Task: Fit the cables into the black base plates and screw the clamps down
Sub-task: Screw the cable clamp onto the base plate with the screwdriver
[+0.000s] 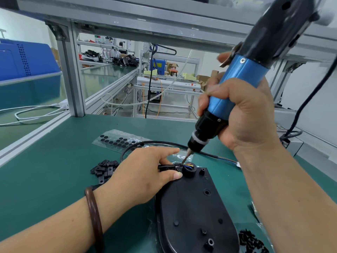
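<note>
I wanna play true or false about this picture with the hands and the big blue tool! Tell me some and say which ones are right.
1. The right hand holds the blue screwdriver. True.
2. The left hand is up in the air. False: it presses the clamp onto the black base plate.
3. The table mat is red. False: it is green.
4. A bracelet is on the left wrist. True.
5. Spare clamps lie left of the hand. True.

Bare mat [54, 179] left of clamp pile [104, 169]
</note>
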Demonstrator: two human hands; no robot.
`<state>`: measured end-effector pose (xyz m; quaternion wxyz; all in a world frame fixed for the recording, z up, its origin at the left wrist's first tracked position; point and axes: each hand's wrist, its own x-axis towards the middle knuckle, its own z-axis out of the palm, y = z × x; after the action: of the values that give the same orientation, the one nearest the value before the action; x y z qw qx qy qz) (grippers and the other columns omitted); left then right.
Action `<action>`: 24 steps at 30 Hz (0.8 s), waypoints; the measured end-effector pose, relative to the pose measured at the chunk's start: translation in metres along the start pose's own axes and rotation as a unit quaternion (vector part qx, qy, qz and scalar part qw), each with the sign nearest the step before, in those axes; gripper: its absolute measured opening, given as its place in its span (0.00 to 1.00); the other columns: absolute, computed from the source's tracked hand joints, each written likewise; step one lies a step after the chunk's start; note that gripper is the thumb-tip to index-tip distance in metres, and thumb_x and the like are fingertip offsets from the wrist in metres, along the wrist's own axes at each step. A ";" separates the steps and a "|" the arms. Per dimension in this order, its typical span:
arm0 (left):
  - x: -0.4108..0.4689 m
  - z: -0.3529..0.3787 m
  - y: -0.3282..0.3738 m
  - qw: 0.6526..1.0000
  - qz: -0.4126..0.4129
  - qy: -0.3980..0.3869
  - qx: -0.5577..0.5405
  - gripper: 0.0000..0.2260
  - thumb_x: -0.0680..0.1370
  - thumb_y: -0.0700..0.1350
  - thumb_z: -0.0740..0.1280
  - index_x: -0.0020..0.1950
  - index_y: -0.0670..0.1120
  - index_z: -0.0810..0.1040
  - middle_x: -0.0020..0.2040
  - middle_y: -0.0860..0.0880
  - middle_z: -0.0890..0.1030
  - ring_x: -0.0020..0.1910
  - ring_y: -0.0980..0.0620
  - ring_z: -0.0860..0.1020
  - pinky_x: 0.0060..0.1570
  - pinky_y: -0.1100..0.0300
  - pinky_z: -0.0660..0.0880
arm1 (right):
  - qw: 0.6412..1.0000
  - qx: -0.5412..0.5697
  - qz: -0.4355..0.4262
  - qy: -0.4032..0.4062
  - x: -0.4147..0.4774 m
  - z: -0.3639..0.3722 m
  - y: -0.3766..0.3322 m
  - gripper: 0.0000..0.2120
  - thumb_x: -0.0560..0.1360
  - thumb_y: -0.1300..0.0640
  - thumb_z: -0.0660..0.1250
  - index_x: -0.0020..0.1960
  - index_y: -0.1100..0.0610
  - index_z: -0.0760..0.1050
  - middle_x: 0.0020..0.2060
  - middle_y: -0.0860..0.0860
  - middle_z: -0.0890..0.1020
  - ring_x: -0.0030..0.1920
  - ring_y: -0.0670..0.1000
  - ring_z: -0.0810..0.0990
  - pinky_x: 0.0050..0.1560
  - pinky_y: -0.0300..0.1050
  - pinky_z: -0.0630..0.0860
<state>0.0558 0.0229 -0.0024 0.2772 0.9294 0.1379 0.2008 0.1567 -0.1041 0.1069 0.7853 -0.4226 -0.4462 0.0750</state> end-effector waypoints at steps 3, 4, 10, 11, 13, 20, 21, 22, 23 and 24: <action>-0.002 -0.002 0.001 1.000 -0.004 0.012 0.013 0.18 0.69 0.62 0.70 0.58 0.68 0.70 0.43 0.67 0.77 0.40 0.67 0.73 0.48 0.58 0.75 | 0.999 -0.020 0.007 0.046 0.005 -0.008 -0.009 0.18 0.60 0.68 0.64 0.50 0.59 0.70 0.27 0.51 0.72 0.25 0.54 0.72 0.29 0.46 0.72; -0.003 -0.002 0.002 1.000 -0.004 0.014 0.022 0.17 0.70 0.63 0.69 0.56 0.68 0.70 0.44 0.68 0.77 0.43 0.66 0.74 0.49 0.57 0.75 | 0.998 -0.025 0.017 0.061 0.007 -0.012 -0.011 0.19 0.60 0.68 0.65 0.50 0.59 0.70 0.27 0.51 0.72 0.25 0.54 0.72 0.29 0.46 0.72; -0.006 -0.004 0.007 0.997 -0.007 0.026 0.076 0.14 0.70 0.65 0.67 0.55 0.66 0.76 0.48 0.67 0.79 0.50 0.63 0.76 0.51 0.58 0.76 | 0.986 -0.081 0.108 0.098 0.013 -0.033 -0.021 0.14 0.63 0.67 0.68 0.46 0.57 0.69 0.29 0.52 0.73 0.24 0.53 0.74 0.29 0.44 0.74; -0.006 -0.005 0.007 0.996 -0.010 0.021 0.086 0.14 0.71 0.65 0.67 0.55 0.66 0.76 0.48 0.67 0.78 0.50 0.63 0.76 0.50 0.59 0.75 | 0.983 -0.097 0.123 0.098 0.014 -0.037 -0.022 0.13 0.65 0.68 0.68 0.45 0.56 0.69 0.29 0.53 0.73 0.24 0.53 0.74 0.30 0.44 0.75; -0.004 -0.006 0.007 0.995 -0.014 0.011 0.102 0.14 0.71 0.66 0.66 0.55 0.67 0.76 0.47 0.66 0.78 0.49 0.62 0.75 0.47 0.61 0.74 | 0.975 -0.125 0.159 0.095 0.015 -0.044 -0.024 0.12 0.67 0.68 0.68 0.44 0.56 0.70 0.29 0.52 0.74 0.24 0.52 0.74 0.30 0.44 0.75; -0.009 -0.004 0.013 0.990 0.021 0.038 0.134 0.16 0.74 0.63 0.64 0.61 0.66 0.70 0.52 0.64 0.79 0.54 0.59 0.76 0.52 0.59 0.75 | 0.935 -0.201 0.276 0.097 0.007 -0.069 -0.029 0.14 0.69 0.67 0.70 0.51 0.60 0.69 0.31 0.57 0.73 0.23 0.52 0.75 0.26 0.45 0.76; -0.009 -0.005 0.014 0.989 0.033 0.038 0.141 0.18 0.74 0.62 0.64 0.63 0.67 0.68 0.54 0.64 0.79 0.56 0.59 0.76 0.54 0.59 0.74 | 0.928 -0.212 0.287 0.103 0.005 -0.073 -0.029 0.15 0.69 0.67 0.70 0.52 0.60 0.68 0.32 0.57 0.73 0.23 0.52 0.75 0.26 0.45 0.75; -0.009 -0.005 0.014 0.988 0.041 0.037 0.145 0.19 0.75 0.62 0.63 0.65 0.68 0.66 0.56 0.65 0.78 0.57 0.59 0.75 0.55 0.60 0.73 | 0.922 -0.222 0.297 0.108 0.003 -0.077 -0.029 0.15 0.70 0.66 0.70 0.52 0.60 0.68 0.33 0.57 0.73 0.23 0.52 0.75 0.26 0.45 0.75; -0.009 -0.005 0.014 0.987 0.047 0.035 0.148 0.18 0.75 0.62 0.63 0.65 0.69 0.67 0.57 0.65 0.78 0.58 0.60 0.74 0.56 0.61 0.72 | 0.917 -0.229 0.306 0.114 0.000 -0.082 -0.029 0.14 0.70 0.66 0.70 0.51 0.59 0.68 0.33 0.57 0.73 0.23 0.52 0.75 0.26 0.45 0.75; -0.008 -0.005 0.013 0.987 0.051 0.032 0.151 0.17 0.75 0.62 0.62 0.64 0.69 0.68 0.58 0.66 0.77 0.59 0.60 0.73 0.56 0.61 0.72 | 0.913 -0.233 0.313 0.120 -0.002 -0.087 -0.029 0.14 0.70 0.66 0.70 0.49 0.58 0.68 0.33 0.57 0.73 0.23 0.52 0.75 0.26 0.45 0.75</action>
<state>0.0480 0.0115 0.0068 0.1188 0.9595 0.1279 0.2213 0.2143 -0.1754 0.1051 0.6487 -0.7173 -0.1980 0.1599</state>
